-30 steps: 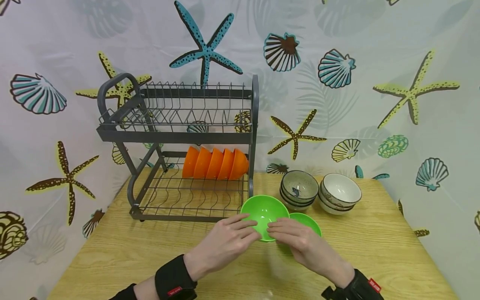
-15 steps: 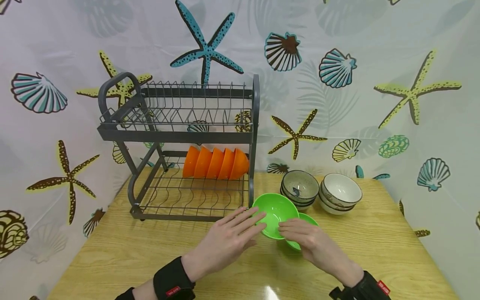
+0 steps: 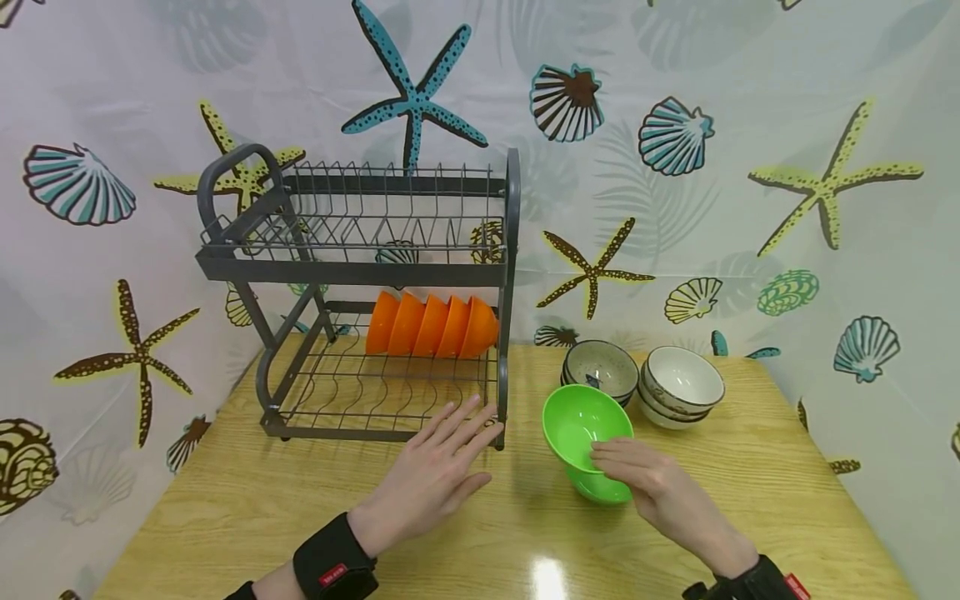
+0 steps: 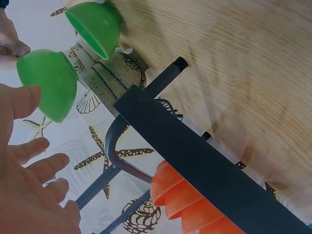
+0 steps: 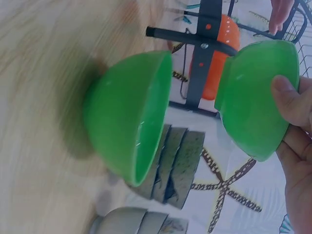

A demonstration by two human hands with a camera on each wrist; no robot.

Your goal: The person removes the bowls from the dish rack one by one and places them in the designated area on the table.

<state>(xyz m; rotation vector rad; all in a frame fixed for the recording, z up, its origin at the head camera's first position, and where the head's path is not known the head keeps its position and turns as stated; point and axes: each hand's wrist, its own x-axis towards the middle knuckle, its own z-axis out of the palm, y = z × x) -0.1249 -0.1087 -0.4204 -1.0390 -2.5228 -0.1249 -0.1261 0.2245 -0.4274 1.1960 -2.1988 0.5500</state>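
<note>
My right hand [image 3: 660, 492] pinches a bright green bowl [image 3: 573, 417] at its rim, thumb against the outer wall in the right wrist view. This bowl is raised, its inside showing in the head view. Beneath it a second green bowl [image 5: 122, 107] stands upright on the table, largely covered by the held one in the head view. My left hand [image 3: 427, 475] holds nothing. Its fingers are straight and spread over the table, near the front bar of the dish rack [image 3: 450, 435].
Several orange bowls [image 3: 431, 327] lean in a row on the rack's lower tier. Behind the green bowls stand a stack of grey speckled bowls [image 3: 600, 367] and a stack of white patterned bowls [image 3: 684, 377]. A shell-and-starfish cloth [image 3: 720, 225] hangs behind the wooden table [image 3: 480, 542].
The raised green bowl has moved right in my right hand and now sits over the second green bowl. My left hand has come away from it to the left, fingers spread.
</note>
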